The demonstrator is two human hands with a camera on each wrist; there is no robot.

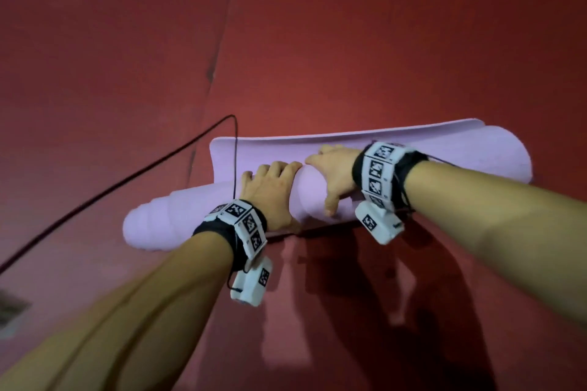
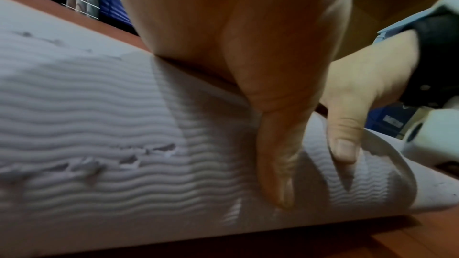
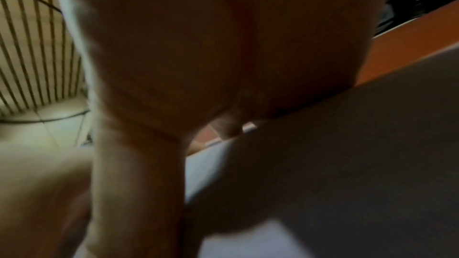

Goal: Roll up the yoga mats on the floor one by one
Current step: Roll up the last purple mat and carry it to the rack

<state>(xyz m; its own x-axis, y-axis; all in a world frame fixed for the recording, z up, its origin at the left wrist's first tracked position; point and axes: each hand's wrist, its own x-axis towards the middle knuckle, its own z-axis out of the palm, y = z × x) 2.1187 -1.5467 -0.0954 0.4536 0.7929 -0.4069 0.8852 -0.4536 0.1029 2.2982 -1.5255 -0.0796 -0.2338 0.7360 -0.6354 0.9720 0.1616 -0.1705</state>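
Lilac foam identifies the mat (image 1: 444, 149), which lies on the red floor (image 1: 381, 41) almost fully rolled; only a short flap beyond the fingers is unrolled. The left hand (image 1: 270, 194) and the right hand (image 1: 333, 174) sit side by side at mid-length of the roll, fingers curled over its top and thumbs on the near side, so both clasp it.

Step in hand, as judged: the last turns of rolling this mat. The roll is uneven. Left of the grip it is tight and its inner layers stick out stepwise; right of the grip it flares wide and loose. The next move calls for turning the roll away over the remaining flap while tightening the right end, probably by shifting the hands apart.

The head view alone shows the whole roll, both wrists with their marker bands, and a black cable (image 1: 127, 181) lying left of the grip. The left wrist view alone shows the wavy ribbed texture and a row of small tears (image 2: 124, 161) in the surface left of the thumb. The right wrist view is dark and blurred; it adds only the palm pressed on the mat.
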